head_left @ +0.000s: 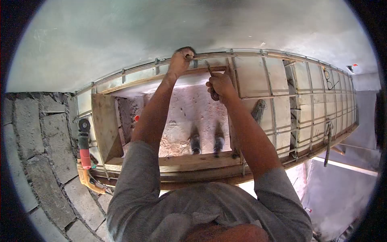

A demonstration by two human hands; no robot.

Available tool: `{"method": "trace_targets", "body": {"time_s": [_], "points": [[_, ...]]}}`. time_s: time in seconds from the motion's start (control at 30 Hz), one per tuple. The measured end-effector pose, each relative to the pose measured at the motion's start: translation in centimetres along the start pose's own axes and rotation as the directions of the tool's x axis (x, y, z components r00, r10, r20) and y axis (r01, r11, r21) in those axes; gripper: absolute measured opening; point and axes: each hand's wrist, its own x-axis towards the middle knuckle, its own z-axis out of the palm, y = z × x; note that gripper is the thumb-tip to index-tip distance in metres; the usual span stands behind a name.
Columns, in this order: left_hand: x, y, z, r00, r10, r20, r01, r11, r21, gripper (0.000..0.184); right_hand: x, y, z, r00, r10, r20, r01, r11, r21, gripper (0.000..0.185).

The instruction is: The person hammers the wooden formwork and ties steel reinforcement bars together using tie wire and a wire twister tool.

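Observation:
My left hand [183, 61] is closed at the far edge of the rebar frame, close against the grey wall. Dark strands show at its fingers, but what it grips is too small to make out. My right hand [221, 86] is wrapped round a thin dark metal rod-like tool [209, 67], whose tip points up and away toward the far bars. Near that tip runs the rebar [250, 53] along the wall. Below both hands is a rectangular opening framed by wooden boards [193, 161].
An angle grinder [84, 151] lies left beside a block wall [48, 161]. On the right, a bundle of wires [259, 111] rests on panels under a rebar grid [274, 97]. A dark rod-like tool [327, 145] hangs over the near edge. Feet [195, 144] stand inside the opening.

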Motion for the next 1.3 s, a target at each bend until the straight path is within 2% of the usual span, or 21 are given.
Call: {"method": "trace_targets", "body": {"time_s": [0.03,0.13,0.2,0.3,0.37,0.47,0.57,0.63,0.7,0.77,0.83,0.9,0.93,0.97,1.03,1.07,1.1,1.13,1.17,1.23,1.3], "points": [[-0.2,-0.3,0.0,0.999,-0.029,-0.022,0.028,0.997,-0.078,0.016,0.2,-0.2,0.2,1.000,0.005,0.010,-0.005,1.000,0.010,0.014],[-0.3,-0.8,1.0,0.988,-0.084,-0.130,0.052,0.972,-0.229,0.012,0.6,-0.3,0.8,0.999,-0.039,0.001,0.039,0.999,0.001,0.011],[-0.4,-1.2,1.1,0.987,-0.100,-0.127,0.073,0.977,-0.200,0.011,0.1,-0.7,1.2,0.996,-0.085,-0.016,0.085,0.996,-0.015,0.010],[-0.3,-1.3,1.2,0.983,-0.100,-0.152,0.071,0.979,-0.190,0.010,-0.3,-1.7,1.2,1.000,-0.008,0.020,0.010,0.995,-0.100,0.005],[-0.4,-1.6,1.6,0.978,-0.097,-0.186,0.057,0.976,-0.212,0.010,0.3,-1.3,1.2,0.995,-0.085,0.046,0.090,0.989,-0.113,0.004],[-0.6,-1.5,2.1,0.977,-0.131,-0.167,0.119,0.989,-0.082,0.013,-1.0,-3.4,1.4,0.995,0.052,0.085,-0.035,0.981,-0.192,0.006],[-2.0,0.2,2.4,0.950,-0.012,-0.313,0.000,0.999,-0.039,0.025,0.4,-2.8,1.2,0.996,0.023,0.082,-0.006,0.979,-0.205,0.009],[-2.9,1.4,2.9,0.978,0.119,-0.169,-0.066,0.955,0.288,0.035,0.8,-3.0,1.3,0.991,0.031,0.126,-0.007,0.982,-0.188,0.009],[-4.4,1.7,5.4,0.984,0.124,-0.125,-0.067,0.920,0.386,0.048,0.6,-3.5,1.4,0.985,0.028,0.169,0.002,0.984,-0.176,0.010],[-4.6,2.6,6.7,0.880,0.147,-0.451,0.001,0.950,0.311,0.052,0.2,-3.8,1.8,0.985,0.013,0.174,0.003,0.996,-0.093,0.012],[-4.7,2.8,6.5,0.875,0.135,-0.466,0.016,0.952,0.306,0.048,0.0,-4.0,0.5,0.982,0.051,0.184,-0.034,0.995,-0.096,0.013],[-4.4,2.9,6.0,0.749,0.059,-0.660,-0.005,0.997,0.083,0.041,-0.1,-4.5,0.1,0.977,0.081,0.196,-0.062,0.993,-0.099,0.014],[-4.4,1.7,6.7,0.745,0.058,-0.665,-0.003,0.997,0.084,0.041,-0.4,-4.6,0.2,0.979,0.067,0.193,-0.052,0.996,-0.079,0.015],[-4.5,0.3,7.2,0.722,-0.273,-0.636,0.011,0.924,-0.383,0.036,-0.5,-4.8,0.3,0.980,0.052,0.190,-0.042,0.998,-0.056,0.016],[-4.6,0.2,6.3,0.695,-0.549,-0.464,0.002,0.647,-0.762,0.033,-0.4,-5.1,0.1,0.978,0.076,0.195,-0.060,0.995,-0.086,0.016],[-5.2,0.4,6.0,0.778,-0.624,-0.071,0.032,0.151,-0.988,0.034,-0.4,-5.1,0.0,0.975,0.105,0.194,-0.084,0.990,-0.112,0.017],[-5.8,1.9,4.7,0.826,-0.473,0.306,0.121,-0.382,-0.916,0.041,-0.6,-5.5,0.2,0.975,0.106,0.197,-0.084,0.990,-0.115,0.017],[-5.0,7.2,1.3,0.704,-0.534,0.469,0.313,-0.360,-0.879,0.058,-1.0,-6.2,0.6,0.978,0.034,0.205,0.020,0.967,-0.253,0.015],[-4.8,7.1,1.7,0.704,-0.535,0.467,0.310,-0.360,-0.880,0.058,-1.0,-6.7,0.9,0.974,-0.038,0.222,0.123,0.915,-0.384,0.014],[-3.9,6.6,2.5,0.935,-0.070,0.349,0.244,-0.586,-0.773,0.054,0.1,-7.0,1.3,0.961,-0.093,0.261,0.205,0.871,-0.446,0.014],[-2.2,5.7,3.5,0.937,-0.123,0.326,0.172,-0.649,-0.741,0.051,0.5,-6.9,0.8,0.943,-0.142,0.301,0.285,0.813,-0.508,0.014]]}}
